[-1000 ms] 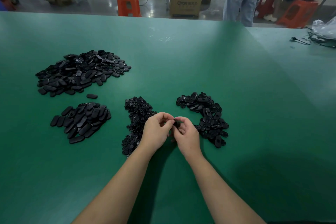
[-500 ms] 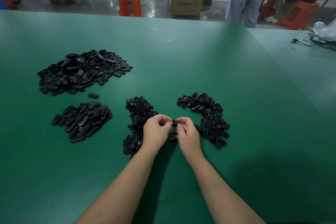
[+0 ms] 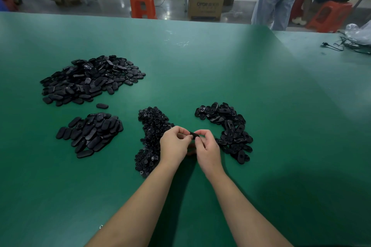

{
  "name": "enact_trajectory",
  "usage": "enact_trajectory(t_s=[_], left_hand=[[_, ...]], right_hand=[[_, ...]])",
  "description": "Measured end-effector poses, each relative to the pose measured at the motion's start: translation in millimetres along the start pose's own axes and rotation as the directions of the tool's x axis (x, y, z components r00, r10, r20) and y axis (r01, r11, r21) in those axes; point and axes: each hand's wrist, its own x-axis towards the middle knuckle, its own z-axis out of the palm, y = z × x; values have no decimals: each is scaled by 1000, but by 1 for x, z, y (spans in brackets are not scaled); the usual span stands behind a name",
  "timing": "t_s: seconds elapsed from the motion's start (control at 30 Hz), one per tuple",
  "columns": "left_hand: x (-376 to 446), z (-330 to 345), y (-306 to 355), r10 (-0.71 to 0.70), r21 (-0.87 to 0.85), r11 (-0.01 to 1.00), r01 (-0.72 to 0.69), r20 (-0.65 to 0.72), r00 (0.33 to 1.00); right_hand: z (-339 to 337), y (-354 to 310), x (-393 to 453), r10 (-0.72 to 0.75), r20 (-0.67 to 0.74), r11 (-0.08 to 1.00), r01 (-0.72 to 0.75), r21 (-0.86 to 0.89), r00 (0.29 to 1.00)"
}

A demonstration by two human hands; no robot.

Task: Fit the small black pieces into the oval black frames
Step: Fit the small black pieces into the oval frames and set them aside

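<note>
Both hands, left hand (image 3: 175, 144) and right hand (image 3: 206, 146), pinch one oval frame (image 3: 193, 134) by its ends, just beside the small-piece pile (image 3: 152, 136). It looks light, stiff and slick; edge grips probably suit it.

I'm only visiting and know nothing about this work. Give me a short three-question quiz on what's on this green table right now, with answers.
1. True or false: both hands, the left hand and the right hand, hold one black part between them.
2. Which pile lies directly left of the left hand? A) the small round pieces B) the big far-left heap C) the plastic bag
3. Fill in: one oval piece lies alone between the big heap and the ______ oval pile nearer the person.

Key: 1 true; 2 A; 3 smaller. The open oval frames lie to the right of the right hand on the green table.
</note>
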Motion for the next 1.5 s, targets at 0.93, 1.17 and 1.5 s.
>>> enact_trajectory(t_s=[0.93, 1.17, 1.5], left_hand=[[11, -8, -7, 112, 93, 988, -120, 87, 990], [13, -9, -8, 111, 75, 990, -123, 144, 983], [15, -9, -10, 102, 141, 982, -125, 162, 982]], right_hand=[[1, 9, 4, -17, 30, 998, 15, 60, 999], [2, 9, 4, -42, 4, 999, 42, -26, 999], [1, 8, 5, -35, 26, 999, 36, -38, 999]])
